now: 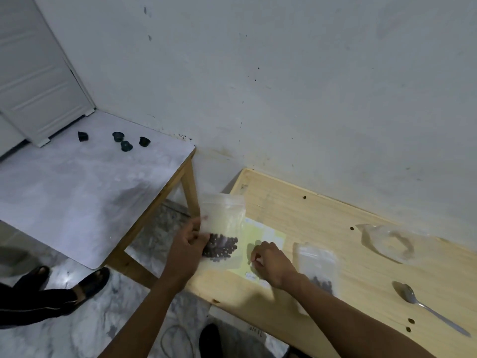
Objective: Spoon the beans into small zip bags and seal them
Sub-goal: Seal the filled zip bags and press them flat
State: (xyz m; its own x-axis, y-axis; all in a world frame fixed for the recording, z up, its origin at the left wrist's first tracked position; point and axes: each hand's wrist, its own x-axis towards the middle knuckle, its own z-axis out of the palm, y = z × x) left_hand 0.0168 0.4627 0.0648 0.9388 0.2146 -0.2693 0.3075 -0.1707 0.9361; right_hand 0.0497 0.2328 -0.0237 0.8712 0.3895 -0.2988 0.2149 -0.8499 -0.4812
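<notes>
**Bag of beans held upright at the table's left end**

On the far left, a grey-topped side table [85,192] carries four small dark caps [125,146] near its back edge, and a second person's sandalled feet [94,281] rest on the marbled floor below it.

Moving right, the left hand [187,245] pinches a small zip bag [223,228] by its left edge, thumb and fingers closed on the plastic. The bag stands upright over the left end of the wooden table [322,210], with dark beans [221,246] gathered at its bottom; whether its top is sealed cannot be told.

Just right of it, the right hand [271,262] rests on a pale yellow sheet [268,235] lying flat on the table, fingers curled in; whether it grips anything cannot be told.

Beside that wrist lies a second zip bag [318,264], flat, with a small cluster of beans in its lower end. Farther right sits a larger crumpled clear bag [387,241] near the wall side. At the far right, a metal spoon [428,308] lies alone on the wood, bowl towards the hands.
</notes>
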